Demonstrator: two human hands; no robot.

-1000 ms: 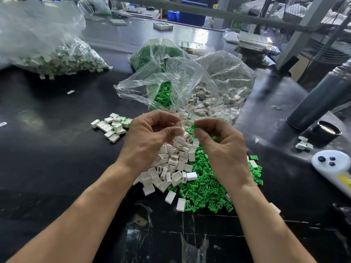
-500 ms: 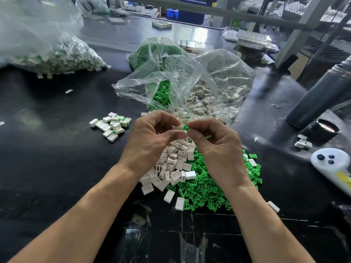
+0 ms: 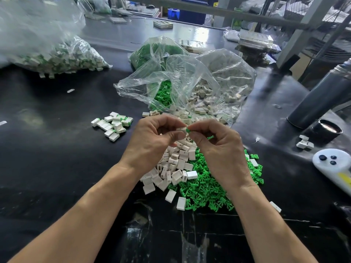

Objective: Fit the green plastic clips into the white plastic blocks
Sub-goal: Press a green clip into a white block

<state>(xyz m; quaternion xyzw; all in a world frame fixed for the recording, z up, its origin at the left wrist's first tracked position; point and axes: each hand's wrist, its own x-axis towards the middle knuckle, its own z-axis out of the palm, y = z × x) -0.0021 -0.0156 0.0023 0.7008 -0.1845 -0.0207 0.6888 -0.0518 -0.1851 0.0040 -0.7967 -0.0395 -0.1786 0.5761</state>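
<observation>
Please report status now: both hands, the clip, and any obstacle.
Left hand pinches white block. Right hand pinches green clip at block's end. Nothing between them.

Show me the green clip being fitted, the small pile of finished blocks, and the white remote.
green clip (image 3: 188,129), head view, its exposed end between the fingertips.
pile of finished blocks (image 3: 114,126), head view, a middle block.
white remote (image 3: 329,161), head view, its buttoned top.

Two bare forearms reach in from the bottom edge, with no sleeve, glove, watch or ring on either. The left hand and right hand have short, unpainted nails and visible knuckle creases.
</observation>
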